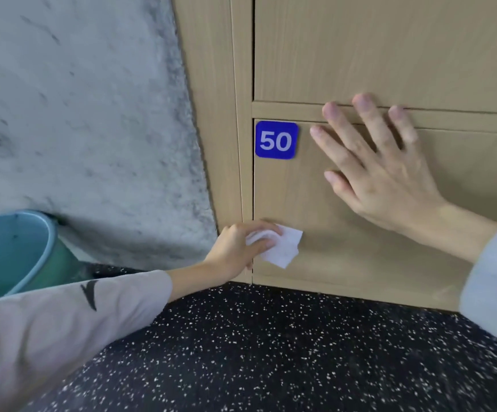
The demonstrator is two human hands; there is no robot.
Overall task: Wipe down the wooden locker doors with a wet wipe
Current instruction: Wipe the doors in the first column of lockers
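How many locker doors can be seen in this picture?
2. The lower door carries the blue 50 plate; the upper door is above it. More may lie outside the view.

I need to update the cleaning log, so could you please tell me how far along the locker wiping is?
Nothing looks finished. In hand: the left hand grips the white wet wipe against the lower left of the wooden locker door numbered 50, while the right hand lies flat on it. Left: the rest of this door and the door above.

The left hand [235, 248] reaches forward and low, fingers curled around a wipe [283, 248] (thumb underneath). The right hand [384, 173] lies flat, fingers spread and straight, both forearms sleeved.
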